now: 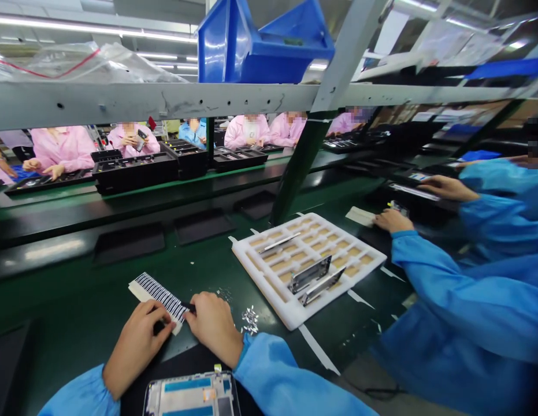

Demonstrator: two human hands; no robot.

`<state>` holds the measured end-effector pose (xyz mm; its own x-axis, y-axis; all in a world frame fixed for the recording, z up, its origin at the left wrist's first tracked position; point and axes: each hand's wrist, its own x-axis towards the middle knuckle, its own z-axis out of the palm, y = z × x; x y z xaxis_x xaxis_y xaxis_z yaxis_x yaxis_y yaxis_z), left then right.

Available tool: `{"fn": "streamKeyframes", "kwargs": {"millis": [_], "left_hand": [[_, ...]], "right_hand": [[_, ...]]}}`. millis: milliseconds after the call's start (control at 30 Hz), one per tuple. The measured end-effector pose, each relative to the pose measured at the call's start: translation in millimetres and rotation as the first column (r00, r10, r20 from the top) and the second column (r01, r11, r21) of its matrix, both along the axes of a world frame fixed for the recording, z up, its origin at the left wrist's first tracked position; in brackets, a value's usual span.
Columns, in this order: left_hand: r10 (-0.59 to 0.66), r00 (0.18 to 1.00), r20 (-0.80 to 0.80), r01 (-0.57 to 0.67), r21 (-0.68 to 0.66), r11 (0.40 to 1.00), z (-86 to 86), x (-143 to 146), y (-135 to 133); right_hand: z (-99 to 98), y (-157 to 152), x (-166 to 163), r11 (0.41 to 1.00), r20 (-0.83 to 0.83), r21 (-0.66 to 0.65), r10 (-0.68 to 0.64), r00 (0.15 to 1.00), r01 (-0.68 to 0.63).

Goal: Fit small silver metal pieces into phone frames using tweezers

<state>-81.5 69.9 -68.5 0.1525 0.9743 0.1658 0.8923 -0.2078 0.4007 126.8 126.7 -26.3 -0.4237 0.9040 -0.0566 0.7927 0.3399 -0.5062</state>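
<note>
A pale sheet of small black-and-white striped pieces (158, 294) lies at an angle on the green bench. My left hand (136, 344) is closed at its lower edge, with thumb and index finger at the sheet. At the sheet's right end, my right hand (214, 326) grips a slim black tool that looks like tweezers, mostly covered by the fingers. Below both hands sits a silver phone frame (188, 393) with blue strips, cut off by the picture's bottom edge. A small pile of shiny silver bits (250, 319) rests right of my right hand.
A white slotted tray (269, 294) holds several thin metal phone frames upright. On the right, a co-worker's blue sleeve (429, 271) and hand (393, 221) reach over the bench. Overhead, a grey rail (164, 101) carries a blue bin (269, 55). A slanted post (295, 167) stands behind the tray.
</note>
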Motion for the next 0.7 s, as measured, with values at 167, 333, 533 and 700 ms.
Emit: {"fn": "streamKeyframes", "kwargs": {"millis": [167,333,533,700], "left_hand": [[-0.003,1.000,0.003,0.003,0.002,1.000,0.2,1,3],[0.003,0.999,0.035,-0.004,0.044,0.999,4.5,4,4],[-0.106,0.983,0.152,0.074,0.201,0.977,38.3,26,-26],[-0.315,0.924,0.215,0.255,0.264,0.930,64.8,47,-55]], "right_hand": [[-5.4,-15,5,0.996,-0.205,-0.014,0.085,0.975,-0.090],[3.8,-31,17,0.969,-0.389,-0.003,0.228,0.893,-0.249],[25.1,-35,45,0.944,-0.758,-0.166,0.063,0.649,-0.285],[19.9,-44,58,0.820,-0.791,-0.413,-0.106,0.603,-0.396]]}}
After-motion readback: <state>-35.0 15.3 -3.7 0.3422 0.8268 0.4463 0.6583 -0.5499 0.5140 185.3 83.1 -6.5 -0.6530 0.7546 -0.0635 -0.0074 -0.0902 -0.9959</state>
